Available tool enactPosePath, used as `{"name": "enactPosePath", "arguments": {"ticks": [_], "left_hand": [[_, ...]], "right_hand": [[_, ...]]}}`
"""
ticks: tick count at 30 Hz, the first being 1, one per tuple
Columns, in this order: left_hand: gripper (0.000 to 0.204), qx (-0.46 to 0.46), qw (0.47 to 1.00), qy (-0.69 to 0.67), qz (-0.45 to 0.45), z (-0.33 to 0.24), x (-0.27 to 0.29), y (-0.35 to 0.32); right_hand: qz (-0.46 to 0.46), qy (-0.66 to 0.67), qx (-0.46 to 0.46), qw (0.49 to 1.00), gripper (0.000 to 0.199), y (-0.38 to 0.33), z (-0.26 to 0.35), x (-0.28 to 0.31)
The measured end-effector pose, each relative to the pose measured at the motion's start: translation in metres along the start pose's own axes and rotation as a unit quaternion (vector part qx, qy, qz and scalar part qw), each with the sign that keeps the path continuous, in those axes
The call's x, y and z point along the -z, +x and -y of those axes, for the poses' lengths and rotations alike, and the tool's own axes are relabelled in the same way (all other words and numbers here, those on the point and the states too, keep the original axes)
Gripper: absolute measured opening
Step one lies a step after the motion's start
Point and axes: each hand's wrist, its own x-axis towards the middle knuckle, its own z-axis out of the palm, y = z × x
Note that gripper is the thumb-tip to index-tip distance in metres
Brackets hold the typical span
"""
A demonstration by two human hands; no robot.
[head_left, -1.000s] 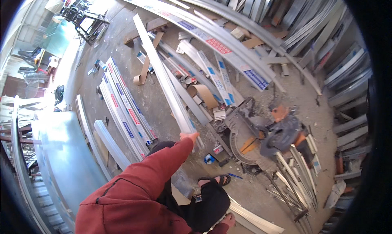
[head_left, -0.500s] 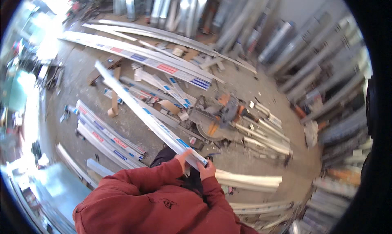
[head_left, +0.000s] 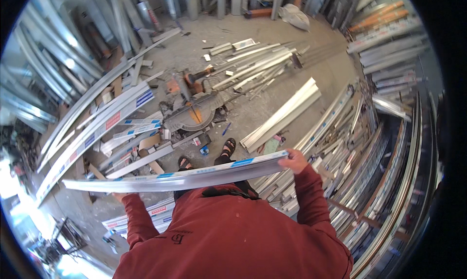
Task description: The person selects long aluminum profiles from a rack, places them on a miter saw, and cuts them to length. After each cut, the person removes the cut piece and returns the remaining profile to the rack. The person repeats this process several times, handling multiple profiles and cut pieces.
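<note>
the person held a long aluminium profile [head_left: 180,176] level across the chest, above the red sleeves. the right hand [head_left: 294,160] was closed around its end near the blue tape marks; the left hand [head_left: 119,196] sat under the strip further along, mostly hidden by it, so i could not tell how its fingers lay, only that it bore the piece from below. the far left tip stuck out well past that hand. to carry it well, i judged both hands should keep the strip flat and balanced, gripping away from the cut ends, which looked sharp. below the feet lay a mitre saw [head_left: 192,111] on the concrete floor [head_left: 272,50], with loose offcuts [head_left: 258,67] just beyond it and a folded sheet piece [head_left: 282,116] near the right sandal. stacked profiles [head_left: 379,147] crowded the right side and leaning lengths [head_left: 92,108] the left, so open room lay mostly ahead; swinging the long ends would likely catch the stacks.
</note>
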Motion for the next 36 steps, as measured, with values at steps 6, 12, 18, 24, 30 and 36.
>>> {"name": "enactPosePath", "arguments": {"ticks": [6,12,18,24,30,36], "left_hand": [[0.085,0.065,0.997,0.033,0.027,-0.041,-0.094,-0.02],[0.08,-0.028,0.993,0.015,0.118,0.007,-0.298,-0.117],[0.075,-0.103,0.968,-0.043,0.223,0.081,-0.504,-0.267],[0.079,-0.111,0.943,-0.046,0.311,0.185,-0.652,-0.462],[0.065,-0.036,0.887,-0.075,0.454,0.3,-0.793,-0.553],[0.071,-0.12,0.889,-0.028,0.441,0.434,-0.916,-0.691]], "right_hand": [[-0.064,0.085,0.018,0.994,0.039,-0.013,-0.047,0.16],[-0.456,0.094,0.014,0.885,0.062,0.013,-0.154,0.24],[-0.38,-0.023,-0.145,0.913,0.039,-0.027,-0.325,0.23],[-0.343,-0.013,-0.244,0.907,0.035,-0.046,-0.382,0.219],[-0.425,0.105,-0.209,0.874,0.039,-0.001,-0.34,0.339],[-0.497,0.111,-0.165,0.845,0.035,0.032,-0.275,0.505]]}}
